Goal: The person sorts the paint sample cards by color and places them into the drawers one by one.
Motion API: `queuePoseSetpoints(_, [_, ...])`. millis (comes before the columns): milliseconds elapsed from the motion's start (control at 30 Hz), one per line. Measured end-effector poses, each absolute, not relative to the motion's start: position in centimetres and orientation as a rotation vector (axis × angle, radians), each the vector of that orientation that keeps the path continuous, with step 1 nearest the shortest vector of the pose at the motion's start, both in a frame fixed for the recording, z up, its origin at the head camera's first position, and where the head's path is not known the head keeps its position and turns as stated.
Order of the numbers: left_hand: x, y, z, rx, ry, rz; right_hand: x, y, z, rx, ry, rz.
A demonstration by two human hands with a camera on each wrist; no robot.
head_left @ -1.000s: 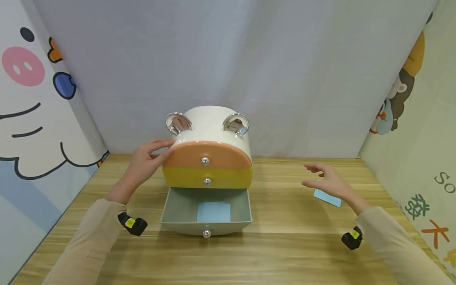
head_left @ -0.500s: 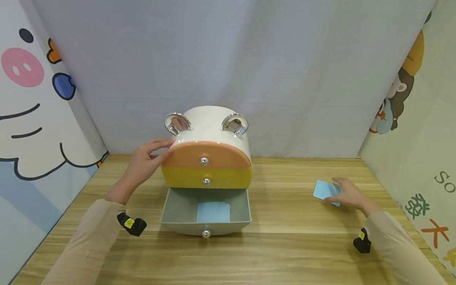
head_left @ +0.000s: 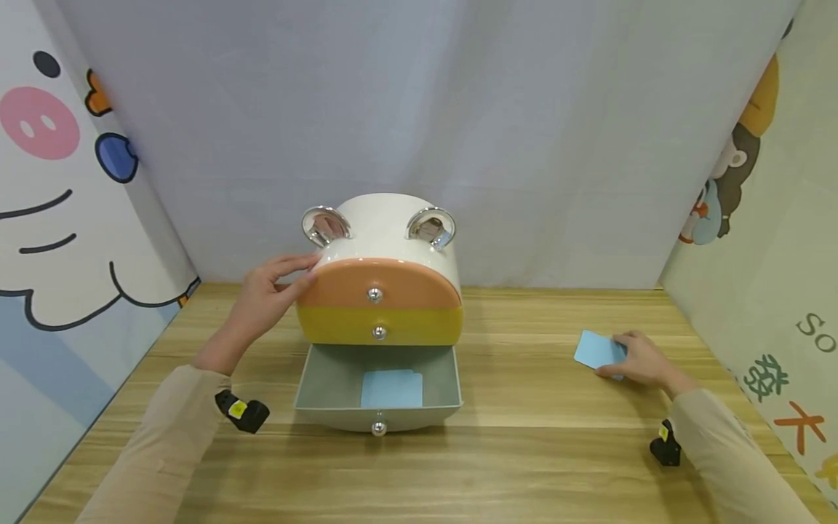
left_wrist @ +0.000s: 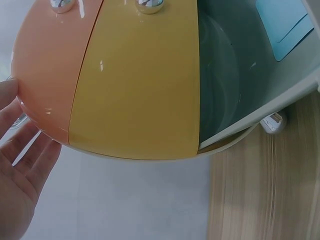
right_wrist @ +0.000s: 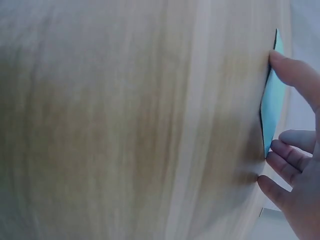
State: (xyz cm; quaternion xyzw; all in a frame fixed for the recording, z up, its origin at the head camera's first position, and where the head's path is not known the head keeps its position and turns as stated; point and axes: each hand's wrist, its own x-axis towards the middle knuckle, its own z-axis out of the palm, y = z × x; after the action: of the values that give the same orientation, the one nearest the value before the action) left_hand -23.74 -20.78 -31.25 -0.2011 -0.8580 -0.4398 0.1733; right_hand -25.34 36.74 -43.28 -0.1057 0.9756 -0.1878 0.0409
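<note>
A small chest of drawers (head_left: 393, 225) with a white domed top and two shiny ears stands on the table. Its orange top drawer (head_left: 343, 284) and yellow middle drawer (head_left: 340, 325) are closed. The grey bottom drawer (head_left: 327, 420) is pulled out, with light blue cards (head_left: 391, 389) lying inside. My left hand (head_left: 262, 295) rests against the chest's upper left side, thumb at the orange front's edge (left_wrist: 17, 90). Off to the right, my right hand (head_left: 644, 362) holds a light blue card (head_left: 594, 349) at the tabletop, thumb on its near edge and fingers at the opposite edge.
The wood-grain table (head_left: 511, 473) runs back to a pale curtain (head_left: 556, 145). Cartoon-printed panels, one on the left (head_left: 59, 218) and one on the right (head_left: 753, 306), flank it. Each wrist carries a small black camera (head_left: 242, 411).
My right hand has come down and to the right onto the blue card, and its thumb and fingers now hold the card's edges. The left hand has stayed on the chest.
</note>
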Motion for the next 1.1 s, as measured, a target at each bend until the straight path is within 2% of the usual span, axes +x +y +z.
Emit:
queuePoseSetpoints(667, [-23.9,-20.9,-31.4,-0.574,-2.425,-1.226,-25.3,36.1,-43.0,-0.381,3.078,-0.466])
queuePoseSetpoints(900, [-23.8,-20.8,-31.2,-0.568,-2.43,-1.228,-24.9,34.3,-40.7,-0.481,3.104,-0.502])
queuePoseSetpoints(1100, [-23.9,-20.8,-31.3,-0.58,-2.429,-1.229,-24.3,31.7,-37.9,-0.688,3.121,-0.494])
